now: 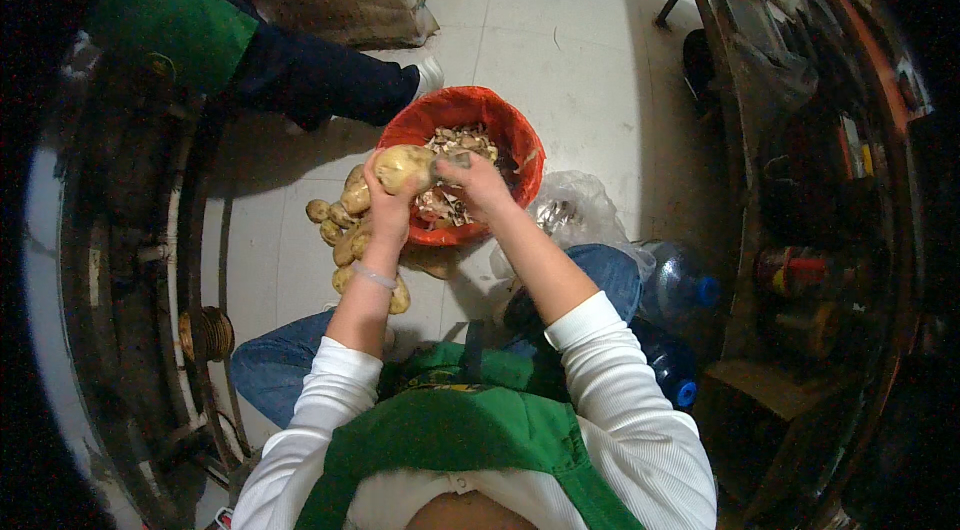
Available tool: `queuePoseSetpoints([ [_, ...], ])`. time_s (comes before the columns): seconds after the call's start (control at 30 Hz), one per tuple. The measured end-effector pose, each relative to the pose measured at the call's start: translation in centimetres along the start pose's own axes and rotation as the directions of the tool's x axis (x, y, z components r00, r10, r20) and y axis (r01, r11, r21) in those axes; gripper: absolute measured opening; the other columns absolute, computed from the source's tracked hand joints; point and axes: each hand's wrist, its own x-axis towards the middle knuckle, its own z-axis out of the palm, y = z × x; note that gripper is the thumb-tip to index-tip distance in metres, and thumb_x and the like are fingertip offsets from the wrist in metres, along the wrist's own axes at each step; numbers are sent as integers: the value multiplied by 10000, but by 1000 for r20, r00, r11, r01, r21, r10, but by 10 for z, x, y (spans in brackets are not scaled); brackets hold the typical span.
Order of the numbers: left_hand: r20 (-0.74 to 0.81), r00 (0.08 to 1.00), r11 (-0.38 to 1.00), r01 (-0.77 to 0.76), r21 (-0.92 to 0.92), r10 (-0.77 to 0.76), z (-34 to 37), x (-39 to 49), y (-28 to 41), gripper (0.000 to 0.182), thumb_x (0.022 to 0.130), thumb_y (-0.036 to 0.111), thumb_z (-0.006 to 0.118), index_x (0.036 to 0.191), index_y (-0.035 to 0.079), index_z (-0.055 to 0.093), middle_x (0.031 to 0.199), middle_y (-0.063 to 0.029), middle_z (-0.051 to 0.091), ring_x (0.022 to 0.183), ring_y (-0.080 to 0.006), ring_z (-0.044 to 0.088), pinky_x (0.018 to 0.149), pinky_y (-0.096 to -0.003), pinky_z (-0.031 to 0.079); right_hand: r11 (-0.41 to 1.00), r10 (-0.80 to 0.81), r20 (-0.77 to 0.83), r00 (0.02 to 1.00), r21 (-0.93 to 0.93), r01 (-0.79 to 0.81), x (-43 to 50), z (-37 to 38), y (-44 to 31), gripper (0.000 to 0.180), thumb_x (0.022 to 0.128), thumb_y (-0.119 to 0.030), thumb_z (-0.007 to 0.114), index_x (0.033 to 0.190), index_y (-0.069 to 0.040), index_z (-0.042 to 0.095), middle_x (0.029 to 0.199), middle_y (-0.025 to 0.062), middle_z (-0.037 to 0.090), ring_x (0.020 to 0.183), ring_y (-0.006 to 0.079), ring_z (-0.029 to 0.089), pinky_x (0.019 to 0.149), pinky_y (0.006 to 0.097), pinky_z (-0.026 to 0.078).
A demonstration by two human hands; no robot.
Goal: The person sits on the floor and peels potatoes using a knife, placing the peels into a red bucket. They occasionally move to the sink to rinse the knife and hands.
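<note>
Over a red lined bucket (527, 132), my left hand (388, 206) grips a large, partly peeled potato (403, 167). My right hand (478, 183) is closed on a small dark tool at the potato's right end; blur and my fingers hide its kind. Peelings and scraps (459, 143) lie inside the bucket. On the floor left of it, several unpeeled potatoes (344, 251) sit in a loose pile, partly behind my left wrist.
A clear plastic bag (574, 203) lies right of the bucket, near large water bottles (675, 282). Another person's dark trouser leg (337, 83) reaches the bucket's far left side. Metal racks (176, 230) and shelving (739, 155) flank the floor.
</note>
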Motion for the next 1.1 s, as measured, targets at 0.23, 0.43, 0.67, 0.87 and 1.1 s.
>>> queuePoseSetpoints([
  [0.23, 74, 975, 796, 213, -566, -208, 4, -3, 11, 627, 735, 170, 636, 1242, 133, 268, 1149, -96, 391, 1059, -220, 420, 915, -358, 374, 944, 68, -101, 993, 328, -31, -14, 1, -13, 144, 780, -97, 584, 899, -18, 564, 783, 62, 596, 655, 149, 567, 604, 288, 460],
  [0.43, -64, 998, 991, -11, -132, 3, 4, 7, -12, 596, 765, 125, 602, 1249, 163, 257, 1183, -98, 370, 1088, -234, 405, 921, -374, 375, 967, -56, 13, 998, -249, 57, -9, 8, 2, 223, 779, -56, 577, 988, -24, 506, 901, 71, 584, 750, 172, 574, 646, 305, 500],
  [0.67, 106, 979, 718, 200, -667, -174, 6, 7, 14, 539, 756, 82, 556, 1228, 152, 304, 1186, -93, 372, 1100, -266, 395, 921, -406, 371, 949, 36, -102, 994, 317, -2, -6, -5, -13, 272, 772, -43, 569, 1027, -46, 475, 932, 78, 561, 830, 179, 564, 691, 350, 495],
  [0.87, 122, 984, 983, -146, 115, 132, -6, 11, -1, 590, 657, 100, 583, 1198, 93, 348, 1143, -93, 397, 1060, -223, 424, 919, -334, 364, 997, -35, 8, 999, 65, 34, -4, -1, -1, 165, 789, -76, 563, 949, -42, 540, 880, 43, 580, 757, 157, 561, 667, 313, 463],
  [1.1, 195, 981, 989, 11, -144, 17, -5, 11, 19, 617, 638, 94, 591, 1205, 98, 349, 1112, -92, 429, 1046, -222, 440, 904, -341, 387, 946, 90, -25, 996, 315, -78, 2, -5, 1, 101, 787, -124, 580, 857, -54, 559, 716, 37, 568, 615, 150, 547, 503, 284, 465],
])
